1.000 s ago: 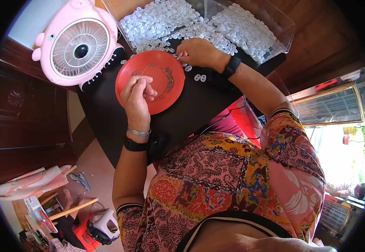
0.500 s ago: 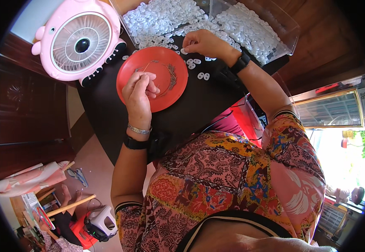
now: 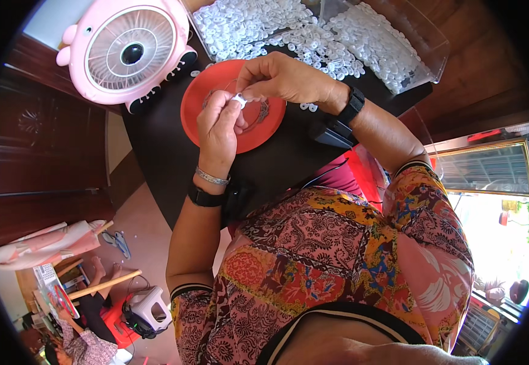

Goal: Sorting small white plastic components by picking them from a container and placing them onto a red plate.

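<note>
My left hand (image 3: 217,126) is closed over the red plate (image 3: 255,141), its thumb and forefinger pinching a small white plastic piece with holes (image 3: 239,100). From the right, my right hand (image 3: 288,79) reaches across, and its thumb and forefinger tips also grip that piece. Whether a thin wire is between the fingers is too small to tell. Inside the plate lie thin dark wire-like pins (image 3: 264,111), partly hidden by my hands. A large heap of similar white pieces (image 3: 246,27) lies beyond the plate, and a few loose ones (image 3: 308,107) sit below my right hand.
A pink animal-shaped fan (image 3: 132,53) stands at the far left of the black table (image 3: 155,146). A clear plastic tray (image 3: 438,61) holds white pieces at the far right. A black box (image 3: 331,134) is beside my right wrist. Another person's sleeve (image 3: 91,350) shows at lower left.
My right hand has moved left from the heap's near edge to meet my left hand over the plate. A white piece now shows between their fingertips. The whole view has shifted slightly.
</note>
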A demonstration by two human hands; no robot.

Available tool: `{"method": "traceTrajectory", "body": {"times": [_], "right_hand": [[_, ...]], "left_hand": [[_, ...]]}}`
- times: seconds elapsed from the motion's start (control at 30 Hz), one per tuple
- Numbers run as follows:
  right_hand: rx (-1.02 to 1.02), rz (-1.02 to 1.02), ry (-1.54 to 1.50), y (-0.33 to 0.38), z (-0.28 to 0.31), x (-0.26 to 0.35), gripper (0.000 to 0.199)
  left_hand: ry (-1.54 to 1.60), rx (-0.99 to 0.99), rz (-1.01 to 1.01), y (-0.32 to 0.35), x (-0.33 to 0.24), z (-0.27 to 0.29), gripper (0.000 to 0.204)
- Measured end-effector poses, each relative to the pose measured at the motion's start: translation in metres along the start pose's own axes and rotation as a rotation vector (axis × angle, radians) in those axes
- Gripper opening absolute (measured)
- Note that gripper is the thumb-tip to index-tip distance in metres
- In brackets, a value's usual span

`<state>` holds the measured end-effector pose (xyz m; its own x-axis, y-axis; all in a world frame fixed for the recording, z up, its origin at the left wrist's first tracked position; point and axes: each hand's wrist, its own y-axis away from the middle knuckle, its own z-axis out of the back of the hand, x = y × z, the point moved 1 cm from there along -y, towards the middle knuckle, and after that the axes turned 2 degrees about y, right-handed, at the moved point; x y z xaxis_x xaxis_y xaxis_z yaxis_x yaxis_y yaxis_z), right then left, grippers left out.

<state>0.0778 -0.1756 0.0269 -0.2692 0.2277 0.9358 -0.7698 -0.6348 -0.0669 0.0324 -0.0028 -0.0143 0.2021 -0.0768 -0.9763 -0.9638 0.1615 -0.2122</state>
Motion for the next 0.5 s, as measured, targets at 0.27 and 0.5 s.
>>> {"method": "traceTrajectory", "body": {"times": [0.27, 0.5], "right_hand": [[-0.055, -0.04, -0.202, -0.0003, 0.0042, -0.0028, 0.014], [-0.074, 0.005, -0.188, -0.0026, -0.0006, -0.002, 0.014]], "left_hand": [[-0.005, -0.084, 0.114, -0.0008, 0.0001, 0.007, 0.015], [-0.002, -0.19, 0.091, -0.0014, -0.0025, 0.006, 0.016]]}}
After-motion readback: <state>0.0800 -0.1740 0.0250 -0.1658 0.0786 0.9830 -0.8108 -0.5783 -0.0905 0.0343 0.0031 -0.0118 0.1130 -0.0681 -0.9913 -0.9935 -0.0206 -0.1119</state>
